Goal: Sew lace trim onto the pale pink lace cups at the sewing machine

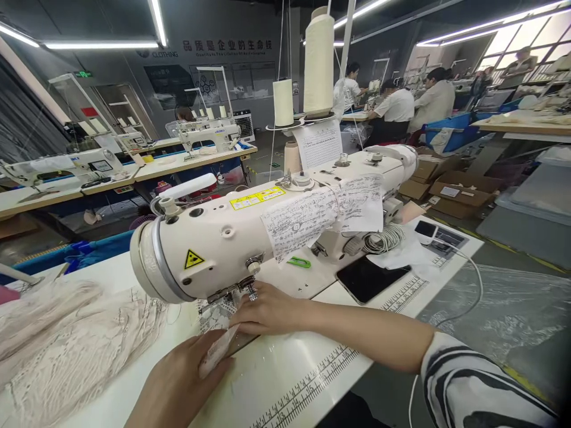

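Note:
A white sewing machine (pixel 214 238) stands across the table, its needle area low at the left end of the arm. A piece of pale lace fabric (pixel 218 351) lies under that end and runs out toward me. My left hand (pixel 182 371) pinches the near edge of this fabric between thumb and fingers. Close beside the needle area, my right hand (pixel 270 309) has its fingers curled down on the same fabric; its fingertips are partly hidden. More cream lace (pixel 89 339) is heaped on the table to the left.
A black phone (pixel 372 278), a coiled cable (pixel 384 239) and a green thread snipper (pixel 298 262) lie to the right. Handwritten paper (pixel 303 223) is wrapped on the machine arm. Thread cones (pixel 319 65) stand behind. A printed ruler (pixel 312 386) marks the table's front edge. Other people work farther back.

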Demonstrator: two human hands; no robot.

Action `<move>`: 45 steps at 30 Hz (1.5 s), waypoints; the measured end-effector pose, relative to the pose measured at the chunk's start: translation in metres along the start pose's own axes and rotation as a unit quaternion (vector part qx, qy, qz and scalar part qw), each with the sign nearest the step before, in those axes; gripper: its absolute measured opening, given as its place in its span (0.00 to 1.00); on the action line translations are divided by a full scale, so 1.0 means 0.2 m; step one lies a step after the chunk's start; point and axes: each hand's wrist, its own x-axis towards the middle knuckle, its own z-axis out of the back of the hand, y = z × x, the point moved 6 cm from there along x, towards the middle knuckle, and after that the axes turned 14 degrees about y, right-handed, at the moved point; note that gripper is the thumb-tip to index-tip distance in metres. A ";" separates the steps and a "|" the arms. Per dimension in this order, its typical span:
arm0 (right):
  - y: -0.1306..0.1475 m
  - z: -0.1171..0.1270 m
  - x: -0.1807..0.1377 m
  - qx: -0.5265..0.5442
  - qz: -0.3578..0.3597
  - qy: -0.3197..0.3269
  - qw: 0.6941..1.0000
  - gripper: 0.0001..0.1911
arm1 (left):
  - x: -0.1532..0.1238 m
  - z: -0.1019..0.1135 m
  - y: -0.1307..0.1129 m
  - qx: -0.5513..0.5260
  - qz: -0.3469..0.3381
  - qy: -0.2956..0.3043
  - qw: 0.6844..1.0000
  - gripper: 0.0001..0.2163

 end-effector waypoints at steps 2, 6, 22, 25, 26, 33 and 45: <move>0.01 0.01 0.00 -0.005 -0.005 0.012 1.000 0.16 | 0.00 0.00 0.02 0.025 -0.003 -0.024 0.999 0.11; 0.02 0.02 0.00 -0.013 -0.008 0.024 1.000 0.15 | -0.04 0.06 0.01 0.025 -0.066 -0.082 0.994 0.13; 0.02 0.02 0.01 -0.022 -0.003 0.003 1.000 0.18 | -0.08 0.09 0.07 0.025 -0.104 -0.106 0.989 0.13; 0.02 0.01 0.01 -0.012 0.007 0.009 1.000 0.16 | -0.07 0.09 -0.02 0.023 -0.104 -0.077 0.991 0.12; 0.03 0.02 0.00 -0.009 0.019 -0.012 1.000 0.16 | -0.07 0.09 -0.06 0.032 -0.131 -0.068 0.988 0.10; 0.06 0.08 -0.04 -0.001 0.043 -0.123 0.992 0.09 | -0.01 0.01 -0.12 0.150 -0.168 -0.164 0.960 0.06; 0.00 -0.02 -0.04 0.003 0.029 0.009 1.000 0.15 | -0.04 -0.01 -0.13 0.208 -0.185 -0.267 0.922 0.11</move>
